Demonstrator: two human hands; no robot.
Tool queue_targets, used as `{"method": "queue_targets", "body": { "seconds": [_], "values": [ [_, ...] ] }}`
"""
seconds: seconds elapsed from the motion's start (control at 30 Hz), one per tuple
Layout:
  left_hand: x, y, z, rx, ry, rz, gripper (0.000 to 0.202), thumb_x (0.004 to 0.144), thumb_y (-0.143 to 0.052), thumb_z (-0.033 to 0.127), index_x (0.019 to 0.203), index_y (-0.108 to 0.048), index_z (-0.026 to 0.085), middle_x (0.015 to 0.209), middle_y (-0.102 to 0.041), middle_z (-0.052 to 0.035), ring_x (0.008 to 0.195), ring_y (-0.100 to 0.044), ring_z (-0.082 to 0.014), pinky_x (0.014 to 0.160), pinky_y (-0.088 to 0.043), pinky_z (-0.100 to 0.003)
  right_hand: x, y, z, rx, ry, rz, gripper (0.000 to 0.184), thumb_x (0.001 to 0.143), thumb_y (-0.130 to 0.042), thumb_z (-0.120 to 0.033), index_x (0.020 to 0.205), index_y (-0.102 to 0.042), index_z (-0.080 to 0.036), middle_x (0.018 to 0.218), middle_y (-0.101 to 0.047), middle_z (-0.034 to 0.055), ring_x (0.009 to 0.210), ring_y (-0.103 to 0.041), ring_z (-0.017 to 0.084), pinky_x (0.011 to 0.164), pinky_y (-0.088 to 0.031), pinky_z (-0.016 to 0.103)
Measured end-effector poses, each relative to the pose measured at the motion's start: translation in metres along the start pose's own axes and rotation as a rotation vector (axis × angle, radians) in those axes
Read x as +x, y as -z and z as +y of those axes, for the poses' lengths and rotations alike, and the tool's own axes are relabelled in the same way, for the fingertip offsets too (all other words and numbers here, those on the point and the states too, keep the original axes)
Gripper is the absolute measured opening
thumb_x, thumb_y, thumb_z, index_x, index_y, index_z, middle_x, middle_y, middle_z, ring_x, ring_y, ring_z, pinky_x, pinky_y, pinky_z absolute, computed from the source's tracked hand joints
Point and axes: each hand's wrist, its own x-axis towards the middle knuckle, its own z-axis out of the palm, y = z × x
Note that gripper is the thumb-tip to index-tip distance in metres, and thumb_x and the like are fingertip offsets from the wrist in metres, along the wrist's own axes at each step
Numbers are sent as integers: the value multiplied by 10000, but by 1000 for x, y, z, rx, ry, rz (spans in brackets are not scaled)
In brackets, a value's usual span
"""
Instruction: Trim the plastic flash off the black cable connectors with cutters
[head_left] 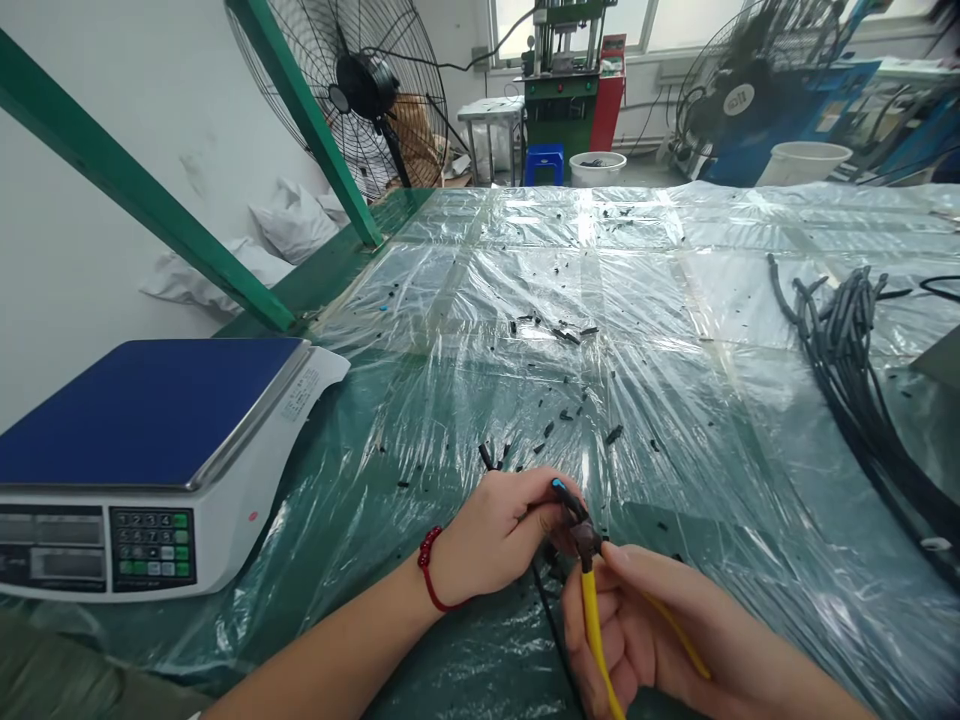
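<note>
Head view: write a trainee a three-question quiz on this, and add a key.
1. Choose one. What does the right hand hold?
A) A screwdriver
B) Yellow-handled pliers
C) A pair of tweezers

2. True or false: a red beaded bracelet circles the left wrist.

3. Fill in the colour: the platform of the digital scale is dark ____.

Key: 1. B; 2. True; 3. blue.

This looks like a workshop: a green machine and 2 caged fans stand at the back, while a scale, bundled cables and black scraps lie on a plastic-covered table.
</note>
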Motion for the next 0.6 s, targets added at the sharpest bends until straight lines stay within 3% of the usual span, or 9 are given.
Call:
{"method": "queue_targets", "body": {
  "seconds": [0.37,0.6],
  "values": [
    [-3,-1,0,62,-46,46,245,886,-498,46,936,-686,195,788,-744,13,682,-707,-128,679,-535,-207,3,-7,4,-177,118,70,717,977,-388,-703,750,-658,-78,548,-612,81,485,-616,145,493,-452,217],
    [-3,-1,1,108,-81,56,233,885,-516,40,921,-684,198,800,-747,26,694,-692,-99,688,-500,-164,3,-6,3,-206,116,56,629,1006,-420,-626,687,-618,-122,483,-535,18,398,-495,104,422,-366,195]
  ]
}}
